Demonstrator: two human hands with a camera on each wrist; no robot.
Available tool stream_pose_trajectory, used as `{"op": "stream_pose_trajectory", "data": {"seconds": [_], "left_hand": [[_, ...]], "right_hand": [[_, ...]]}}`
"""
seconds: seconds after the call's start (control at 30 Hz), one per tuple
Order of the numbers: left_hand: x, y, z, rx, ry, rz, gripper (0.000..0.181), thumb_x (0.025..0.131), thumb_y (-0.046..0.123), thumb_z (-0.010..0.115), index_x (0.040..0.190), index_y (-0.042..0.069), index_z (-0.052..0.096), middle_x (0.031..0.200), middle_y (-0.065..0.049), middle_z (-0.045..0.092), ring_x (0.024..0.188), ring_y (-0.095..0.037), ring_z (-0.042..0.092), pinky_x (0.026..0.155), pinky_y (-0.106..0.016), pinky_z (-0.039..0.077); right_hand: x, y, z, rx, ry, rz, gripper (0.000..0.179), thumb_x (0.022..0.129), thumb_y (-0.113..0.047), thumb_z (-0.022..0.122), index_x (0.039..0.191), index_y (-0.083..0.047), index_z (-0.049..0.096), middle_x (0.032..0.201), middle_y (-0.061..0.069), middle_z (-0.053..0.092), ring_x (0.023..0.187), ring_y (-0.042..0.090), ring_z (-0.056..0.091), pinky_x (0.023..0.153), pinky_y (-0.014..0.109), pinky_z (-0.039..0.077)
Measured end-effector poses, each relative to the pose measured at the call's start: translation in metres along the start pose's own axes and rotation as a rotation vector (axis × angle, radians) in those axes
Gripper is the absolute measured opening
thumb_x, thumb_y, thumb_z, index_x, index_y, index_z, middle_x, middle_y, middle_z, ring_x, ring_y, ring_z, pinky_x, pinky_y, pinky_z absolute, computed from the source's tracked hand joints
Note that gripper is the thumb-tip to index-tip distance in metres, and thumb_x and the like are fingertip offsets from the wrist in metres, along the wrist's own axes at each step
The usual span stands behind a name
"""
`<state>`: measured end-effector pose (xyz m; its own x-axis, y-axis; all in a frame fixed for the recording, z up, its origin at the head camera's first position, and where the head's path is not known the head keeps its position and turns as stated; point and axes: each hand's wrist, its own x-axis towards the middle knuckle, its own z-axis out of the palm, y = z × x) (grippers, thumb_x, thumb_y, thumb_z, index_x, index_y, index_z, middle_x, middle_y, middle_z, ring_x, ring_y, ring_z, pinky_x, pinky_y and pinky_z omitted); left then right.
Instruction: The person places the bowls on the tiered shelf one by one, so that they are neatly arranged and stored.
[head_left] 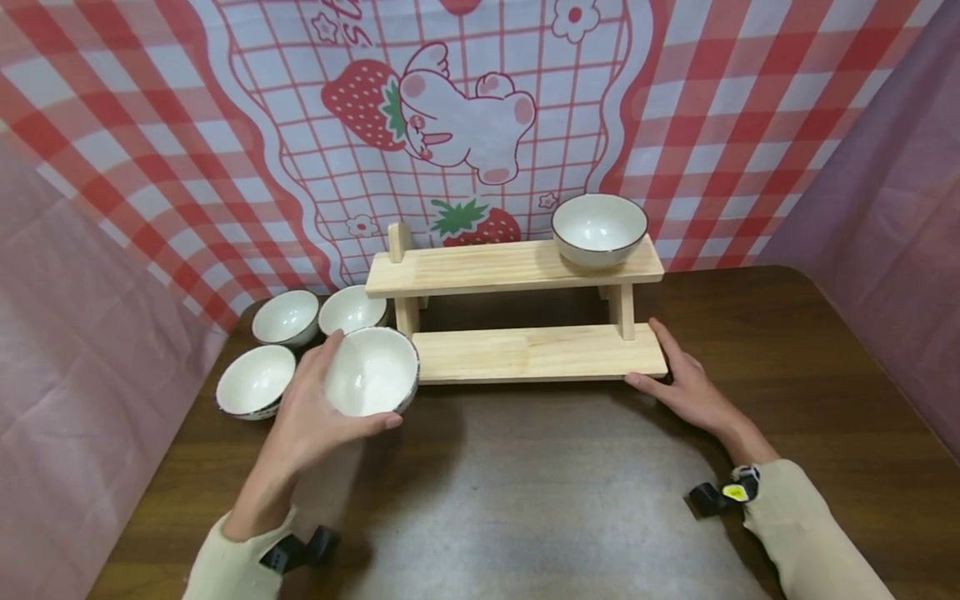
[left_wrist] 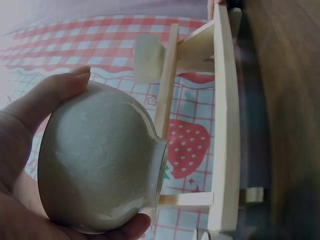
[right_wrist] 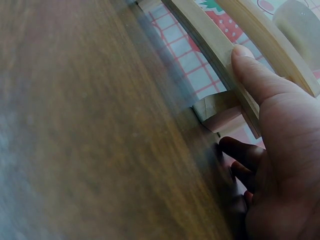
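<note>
My left hand (head_left: 303, 412) grips a white bowl with a dark rim (head_left: 372, 372), thumb at the near side and fingers around the far side. In the left wrist view its pale rounded outside and foot ring face the camera. The bowl is held before the left end of a two-tier wooden shelf (head_left: 525, 354). At the shelf's right end, my right hand (head_left: 693, 390) holds the lower board, thumb at the front edge and fingers along the end. Another white bowl (head_left: 600, 229) stands upright at the right of the upper board.
Left of the shelf, several more bowls stand on the brown wooden table (head_left: 525, 492), including a back-left bowl (head_left: 287, 318), a front-left bowl (head_left: 257, 381) and one by the shelf (head_left: 352, 308). A red-checked strawberry cloth (head_left: 697, 125) hangs behind; pink cloth (head_left: 877, 183) borders the sides.
</note>
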<state>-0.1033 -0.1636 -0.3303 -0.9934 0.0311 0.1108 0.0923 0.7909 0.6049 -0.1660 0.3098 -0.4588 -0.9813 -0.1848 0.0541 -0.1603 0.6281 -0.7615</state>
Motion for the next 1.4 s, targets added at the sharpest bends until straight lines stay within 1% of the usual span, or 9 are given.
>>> {"op": "stream_pose_trajectory", "data": {"seconds": [0.2, 0.43, 0.67, 0.77, 0.87, 1.0, 1.17, 1.4], "left_hand": [[0.01, 0.009, 0.002, -0.01, -0.005, 0.003, 0.121, 0.06, 0.043, 0.094, 0.156, 0.006, 0.031, 0.152, -0.022, 0.041, 0.133, -0.04, 0.046, 0.105, -0.06, 0.043], [0.021, 0.02, 0.0, -0.012, -0.041, -0.008, 0.121, 0.063, 0.046, 0.092, 0.158, 0.009, 0.027, 0.157, -0.02, 0.036, 0.135, -0.039, 0.044, 0.108, -0.061, 0.041], [0.033, 0.03, 0.0, -0.023, -0.035, 0.016, 0.118, 0.064, 0.047, 0.091, 0.158, 0.012, 0.029, 0.154, -0.019, 0.04, 0.13, -0.037, 0.048, 0.104, -0.059, 0.045], [0.038, 0.034, 0.001, -0.028, -0.037, 0.014, 0.117, 0.063, 0.046, 0.091, 0.158, 0.013, 0.029, 0.153, -0.019, 0.04, 0.13, -0.037, 0.047, 0.103, -0.058, 0.046], [0.043, 0.037, 0.003, -0.048, -0.049, 0.002, 0.119, 0.064, 0.046, 0.091, 0.159, 0.012, 0.026, 0.155, -0.019, 0.038, 0.132, -0.037, 0.045, 0.104, -0.057, 0.046], [0.051, 0.042, 0.004, -0.091, -0.053, 0.008, 0.122, 0.065, 0.042, 0.091, 0.16, 0.013, 0.022, 0.157, -0.019, 0.036, 0.134, -0.036, 0.044, 0.105, -0.056, 0.046], [0.06, 0.049, 0.006, -0.139, -0.047, 0.019, 0.119, 0.065, 0.038, 0.092, 0.16, 0.013, 0.024, 0.155, -0.019, 0.037, 0.132, -0.036, 0.045, 0.103, -0.054, 0.048], [0.072, 0.058, 0.009, -0.128, -0.034, 0.038, 0.116, 0.062, 0.038, 0.092, 0.157, 0.012, 0.031, 0.15, -0.02, 0.043, 0.126, -0.036, 0.05, 0.101, -0.053, 0.049]], "right_hand": [[0.0, 0.001, 0.001, 0.004, 0.007, 0.0, 0.1, 0.092, -0.032, 0.072, 0.162, -0.013, 0.005, 0.162, 0.029, 0.025, 0.144, 0.05, 0.03, 0.11, 0.07, 0.028], [0.0, 0.0, -0.001, 0.007, 0.002, 0.004, 0.101, 0.091, -0.031, 0.073, 0.163, -0.014, 0.004, 0.161, 0.029, 0.026, 0.144, 0.049, 0.03, 0.111, 0.069, 0.029], [0.0, 0.0, -0.002, 0.006, 0.001, 0.005, 0.101, 0.092, -0.032, 0.072, 0.163, -0.014, 0.004, 0.161, 0.029, 0.026, 0.144, 0.05, 0.03, 0.111, 0.07, 0.028], [0.001, 0.001, -0.001, 0.006, 0.005, 0.006, 0.1, 0.092, -0.033, 0.072, 0.163, -0.014, 0.004, 0.161, 0.029, 0.026, 0.144, 0.05, 0.03, 0.111, 0.07, 0.028], [0.001, 0.001, 0.0, 0.007, 0.002, 0.013, 0.1, 0.092, -0.033, 0.072, 0.163, -0.014, 0.004, 0.162, 0.028, 0.024, 0.145, 0.05, 0.029, 0.111, 0.071, 0.027], [0.001, 0.0, -0.001, 0.009, -0.006, 0.024, 0.101, 0.091, -0.034, 0.072, 0.163, -0.016, 0.003, 0.163, 0.027, 0.023, 0.146, 0.05, 0.027, 0.112, 0.071, 0.026], [0.0, -0.002, -0.002, 0.011, -0.014, 0.029, 0.102, 0.091, -0.034, 0.073, 0.163, -0.016, 0.002, 0.164, 0.027, 0.021, 0.147, 0.049, 0.026, 0.113, 0.07, 0.026], [0.0, -0.002, -0.002, 0.012, -0.008, 0.022, 0.101, 0.091, -0.033, 0.073, 0.163, -0.015, 0.003, 0.164, 0.027, 0.022, 0.146, 0.049, 0.027, 0.112, 0.07, 0.027]]}}
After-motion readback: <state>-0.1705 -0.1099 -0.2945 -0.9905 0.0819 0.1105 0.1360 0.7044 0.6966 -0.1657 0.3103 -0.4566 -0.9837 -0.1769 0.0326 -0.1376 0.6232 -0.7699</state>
